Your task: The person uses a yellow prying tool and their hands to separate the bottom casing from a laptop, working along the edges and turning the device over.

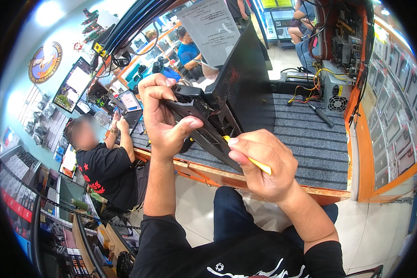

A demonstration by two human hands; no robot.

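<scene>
A black computer case (257, 92) stands on a grey ribbed mat (306, 155), turned at an angle to me. My left hand (164, 116) is closed on its black front panel (193, 110) near the top, fingers over the upper edge and thumb on the face. Dark gaps show between the panel and the case; whether they are still joined I cannot tell. My right hand (269, 160) pinches a thin yellow tool (262, 166) between thumb and fingers. The tool's far end touches or lies close to the panel's edge; its tip is hidden.
A power supply (336, 90) with loose coloured cables sits at the mat's far right, near a black screwdriver (321, 116). The wooden bench edge (306, 192) runs before my knees. A seated person (109, 173) works at left; another in blue (188, 54) sits beyond.
</scene>
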